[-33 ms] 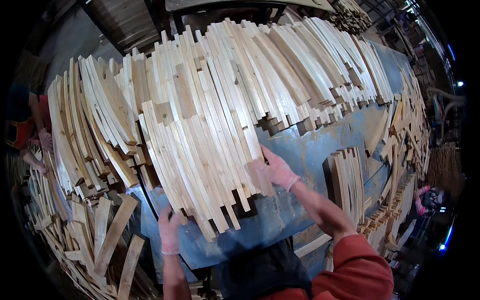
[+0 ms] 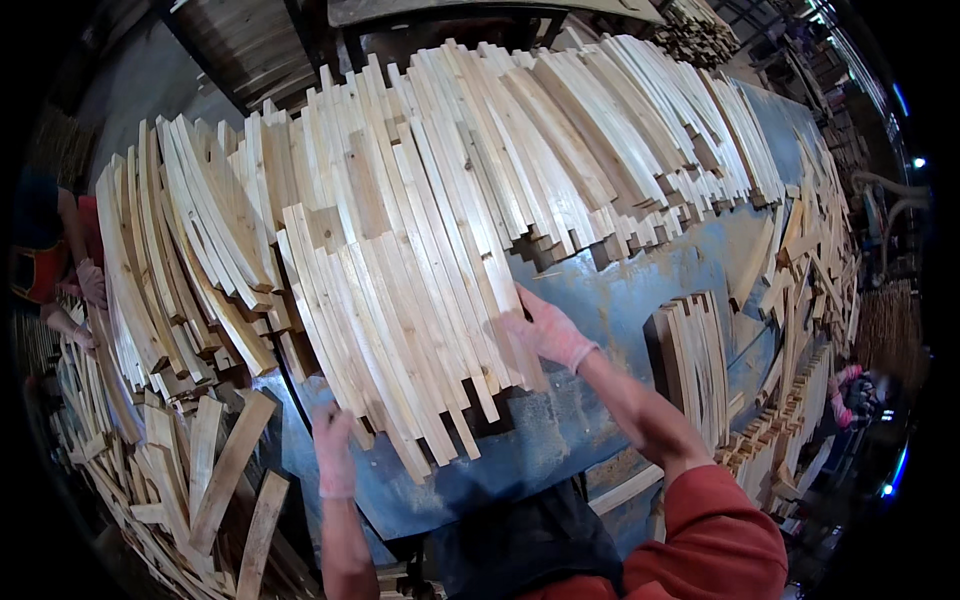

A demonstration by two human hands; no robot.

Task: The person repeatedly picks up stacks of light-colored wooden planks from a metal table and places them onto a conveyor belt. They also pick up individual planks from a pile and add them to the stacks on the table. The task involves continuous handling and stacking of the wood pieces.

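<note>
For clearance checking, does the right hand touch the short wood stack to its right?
Apart: the head view shows blue table between right hand and stack.

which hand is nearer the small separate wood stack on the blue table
Right: the right hand is left of the small stack, with a gap; the left hand is farther left.

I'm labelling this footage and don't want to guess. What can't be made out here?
- Left hand: head view; blur hides whether it touches the strips.
- Right hand: head view; its palm faces away, hidden by the hand's own back.
- Table: head view; the strips cover much of its top.
- Left co-worker: head view; cut off by the dark rim.
- Right co-worker: head view; too small and dim.
</note>
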